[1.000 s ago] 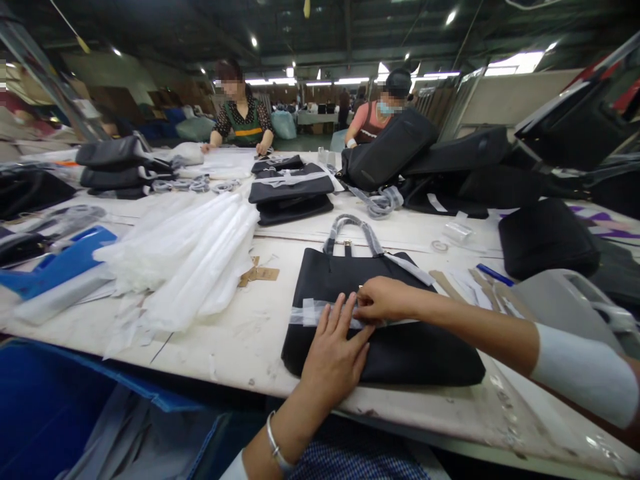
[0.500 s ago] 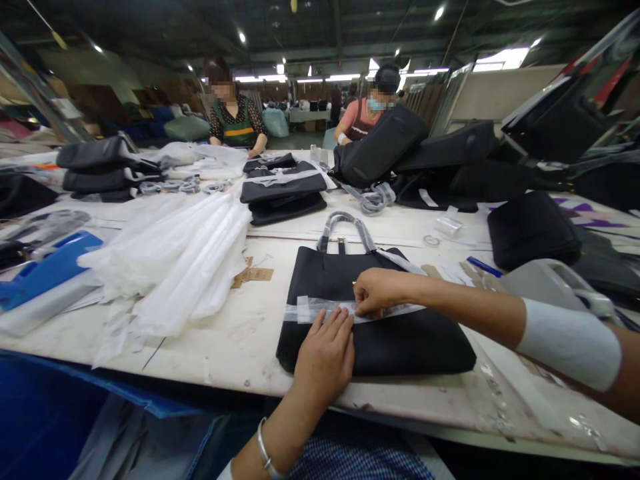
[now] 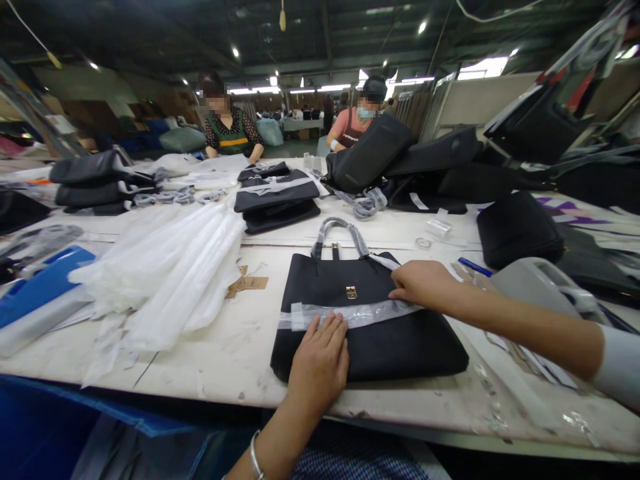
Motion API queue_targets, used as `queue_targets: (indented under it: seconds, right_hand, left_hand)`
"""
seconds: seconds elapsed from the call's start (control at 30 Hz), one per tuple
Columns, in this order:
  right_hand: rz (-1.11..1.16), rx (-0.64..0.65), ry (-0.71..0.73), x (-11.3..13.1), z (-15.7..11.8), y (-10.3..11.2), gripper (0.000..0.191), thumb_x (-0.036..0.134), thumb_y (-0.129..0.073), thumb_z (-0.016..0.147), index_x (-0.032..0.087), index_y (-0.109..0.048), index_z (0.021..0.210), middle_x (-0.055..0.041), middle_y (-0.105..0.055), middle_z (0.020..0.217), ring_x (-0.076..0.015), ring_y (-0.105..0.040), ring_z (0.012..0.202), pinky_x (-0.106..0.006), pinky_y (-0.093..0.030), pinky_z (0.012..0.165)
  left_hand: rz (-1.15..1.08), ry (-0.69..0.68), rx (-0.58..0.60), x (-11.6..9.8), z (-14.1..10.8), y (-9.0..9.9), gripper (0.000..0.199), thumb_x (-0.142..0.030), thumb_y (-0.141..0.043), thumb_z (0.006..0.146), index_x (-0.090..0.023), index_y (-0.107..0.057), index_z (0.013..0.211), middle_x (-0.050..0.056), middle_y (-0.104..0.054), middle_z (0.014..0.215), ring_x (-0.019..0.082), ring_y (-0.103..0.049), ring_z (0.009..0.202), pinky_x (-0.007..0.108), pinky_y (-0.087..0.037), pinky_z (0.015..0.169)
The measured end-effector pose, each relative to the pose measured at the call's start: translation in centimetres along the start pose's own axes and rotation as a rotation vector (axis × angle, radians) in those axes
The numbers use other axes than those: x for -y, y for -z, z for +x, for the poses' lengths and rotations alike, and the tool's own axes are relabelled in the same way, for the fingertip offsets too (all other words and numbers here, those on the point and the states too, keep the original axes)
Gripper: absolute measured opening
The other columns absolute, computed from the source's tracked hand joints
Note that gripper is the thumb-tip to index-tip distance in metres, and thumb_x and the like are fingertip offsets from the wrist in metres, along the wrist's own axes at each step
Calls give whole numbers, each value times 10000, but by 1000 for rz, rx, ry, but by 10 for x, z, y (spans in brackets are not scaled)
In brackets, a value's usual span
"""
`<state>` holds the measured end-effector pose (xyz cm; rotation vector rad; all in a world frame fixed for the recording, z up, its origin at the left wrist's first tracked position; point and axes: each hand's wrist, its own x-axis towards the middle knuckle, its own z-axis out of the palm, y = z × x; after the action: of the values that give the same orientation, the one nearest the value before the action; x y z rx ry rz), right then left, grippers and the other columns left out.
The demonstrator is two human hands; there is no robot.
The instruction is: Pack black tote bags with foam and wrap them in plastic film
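A black handbag [image 3: 400, 347] lies flat on the white table, its wrapped handles [image 3: 343, 225] pointing away from me. Across its front runs a clear plastic strip [image 3: 370, 314], and above the strip a gold clasp [image 3: 351, 293] shows. My left hand [image 3: 321, 357] rests flat on the strip and the bag, fingers stretched out. Over the right part of the bag, my right hand [image 3: 417, 283] has its fingers curled at the strip's upper edge; what they hold, if anything, is hidden.
White sheets [image 3: 185, 280] are heaped on the left near a blue object [image 3: 45, 280]. Brown tags [image 3: 250, 283] lie beside the bag. Further back are folded black bags [image 3: 275, 197] and two people. A grey tape dispenser [image 3: 537, 283] stands right.
My right hand has moved right along the strip, uncovering the gold clasp. My left hand stays spread on the bag. The whole view has shifted slightly.
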<state>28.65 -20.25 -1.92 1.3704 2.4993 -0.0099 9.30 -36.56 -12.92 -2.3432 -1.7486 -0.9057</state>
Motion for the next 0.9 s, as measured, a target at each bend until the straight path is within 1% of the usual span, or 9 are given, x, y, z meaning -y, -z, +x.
queue_targets:
  seconds: [0.1, 0.17, 0.2, 0.27, 0.37, 0.5, 0.6, 0.77, 0.9]
  right_hand:
    - [100, -249, 252, 18, -23, -17, 287, 343, -486, 954, 195, -677, 1108, -137, -717, 1091, -279, -661, 1028, -395, -486, 874]
    - [213, -319, 469, 33, -35, -41, 449, 421, -514, 945, 191, -565, 1327, -141, -606, 1343, -277, -553, 1243, -421, -415, 1051]
    - [241, -336, 516, 39, -39, -54, 560, 480, -545, 920, 176, -510, 1390, -147, -538, 1423, -287, -487, 1318, -442, -371, 1106]
    - [260, -357, 518, 45, -45, -78, 682, 540, -557, 898, 154, -443, 1448, -151, -466, 1483, -296, -412, 1381, -479, -320, 1151]
    - [235, -409, 438, 35, -52, -97, 640, 515, -531, 923, 159, -446, 1448, -142, -483, 1471, -296, -423, 1375, -514, -308, 1155]
    - [150, -507, 347, 15, -62, -95, 526, 467, -534, 934, 161, -550, 1361, -142, -571, 1389, -320, -492, 1315, -559, -317, 1130]
    - [114, -577, 281, 16, -66, -84, 430, 430, -510, 951, 158, -632, 1262, -146, -642, 1298, -324, -557, 1245, -569, -326, 1115]
    - [129, -584, 452, 36, -57, -92, 569, 463, -539, 925, 154, -512, 1402, -137, -492, 1461, -306, -467, 1341, -507, -396, 1096]
    - [179, -592, 459, 31, -46, -107, 535, 524, -525, 917, 162, -613, 1301, -136, -636, 1310, -301, -614, 1173, -473, -491, 992]
  left_hand:
    - [32, -9, 32, 0, 0, -1, 403, -129, -459, 918, -127, -565, 1306, 107, -592, 1373, 242, -521, 1310, 496, -408, 1136]
    - [63, -21, 57, 0, 0, -1, 433, -138, -457, 923, -111, -523, 1350, 120, -557, 1409, 251, -497, 1330, 505, -401, 1136]
    - [76, -26, 68, 0, 0, -1, 446, -145, -456, 926, -109, -506, 1367, 124, -542, 1423, 256, -488, 1338, 509, -399, 1135]
    - [86, -28, 84, -1, 1, 0, 456, -162, -455, 932, -120, -492, 1385, 122, -528, 1436, 259, -480, 1345, 510, -396, 1135]
    - [83, -29, 97, -1, 2, 4, 450, -183, -463, 935, -135, -498, 1381, 112, -533, 1433, 255, -485, 1341, 508, -397, 1133]
    - [105, -73, 108, 1, 1, 7, 441, -178, -459, 937, -117, -502, 1371, 120, -538, 1426, 258, -486, 1340, 513, -411, 1119]
    - [123, -91, 113, 2, 0, 7, 444, -177, -454, 942, -121, -492, 1381, 116, -527, 1437, 260, -476, 1348, 522, -411, 1114]
    - [91, -53, 115, 0, -2, 7, 435, -223, -437, 965, -130, -492, 1386, 108, -516, 1449, 259, -448, 1369, 516, -372, 1141]
    - [4, -17, 171, 1, -2, 14, 444, -325, -461, 973, -180, -492, 1392, 85, -496, 1472, 244, -431, 1381, 486, -303, 1186]
